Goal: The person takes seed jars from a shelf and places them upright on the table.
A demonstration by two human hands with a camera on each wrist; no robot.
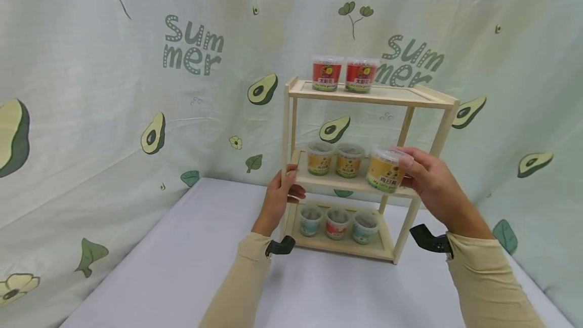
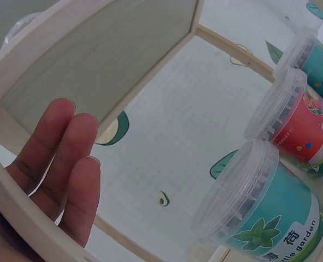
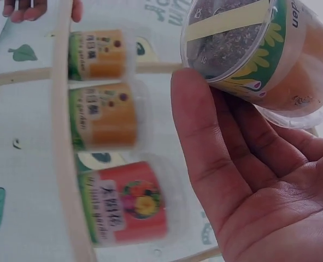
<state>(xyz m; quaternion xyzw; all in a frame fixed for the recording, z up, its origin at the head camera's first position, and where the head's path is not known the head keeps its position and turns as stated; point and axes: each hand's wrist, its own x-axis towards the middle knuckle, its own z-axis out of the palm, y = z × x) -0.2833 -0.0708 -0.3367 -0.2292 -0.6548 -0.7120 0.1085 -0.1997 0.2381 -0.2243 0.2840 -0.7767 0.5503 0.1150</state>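
My right hand [image 1: 432, 181] pinches an orange-labelled lidded plastic cup [image 1: 384, 172] between thumb and fingers, at the front right of the middle shelf. The right wrist view shows dark grains through its clear end, with a pale strip across. My left hand [image 1: 277, 197] grips the left post of a wooden shelf rack [image 1: 364, 97]; its fingers [image 2: 83, 191] reach past the post in the left wrist view. Two more orange cups [image 1: 334, 161] stand on the middle shelf. Beside them in the right wrist view is a red cup [image 3: 131, 204], hidden from the head view.
Two red cups [image 1: 342, 76] stand on the top shelf. Along the bottom shelf are a teal cup [image 1: 310, 221], a red cup [image 1: 337, 226] and another teal cup [image 1: 365, 228]. The rack stands on a white table [image 1: 196, 252] before an avocado-print curtain [image 1: 196, 110].
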